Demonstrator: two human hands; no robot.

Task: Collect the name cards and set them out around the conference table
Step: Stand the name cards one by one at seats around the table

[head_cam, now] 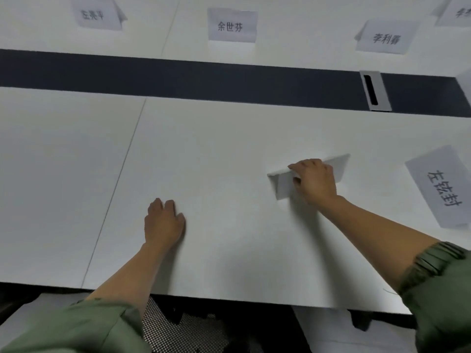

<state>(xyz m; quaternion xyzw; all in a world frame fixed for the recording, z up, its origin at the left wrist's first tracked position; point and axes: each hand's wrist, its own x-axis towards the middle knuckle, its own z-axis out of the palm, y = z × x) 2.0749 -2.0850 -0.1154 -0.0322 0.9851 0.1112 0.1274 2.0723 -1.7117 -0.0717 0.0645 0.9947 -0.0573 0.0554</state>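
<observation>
A folded white name card (285,184) stands tent-like on the near half of the white conference table (204,154), its back towards me. My right hand (316,182) grips it over the top fold, fingers curled round the ridge. My left hand (163,222) rests on the tabletop to the left, fingers curled under, holding nothing. Another name card (438,184) with black characters stands at the right edge. Three more name cards (98,15) (232,26) (386,38) stand along the far side, and the corner of a further card (456,14) shows at top right.
A dark strip (178,77) runs across the table's middle, with a grey cable slot (373,90) in it at the right. The table's near edge is just below my forearms; a black mesh chair (178,327) sits under it.
</observation>
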